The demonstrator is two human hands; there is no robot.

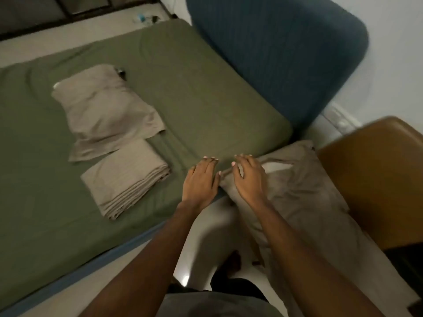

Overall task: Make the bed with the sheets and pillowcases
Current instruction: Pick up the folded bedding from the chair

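A mattress in a green fitted sheet [194, 94] lies low on the floor. On it sit a pillow in a beige case [105, 110] and, nearer me, a folded beige sheet [128, 179]. A second beige-cased pillow [295, 179] leans off the mattress's near corner, its white insert showing at the open end. My left hand [201, 179] lies flat with straight fingers on the green sheet at that corner. My right hand [247, 177] rests with spread fingers on the second pillow's end. Neither hand grips anything.
A blue mattress [286, 53] stands against the white wall beyond the bed. A brown wooden piece of furniture [377, 179] stands at the right. Pale floor tiles [217, 243] lie under me, and small items [144, 19] sit on the floor beyond the mattress.
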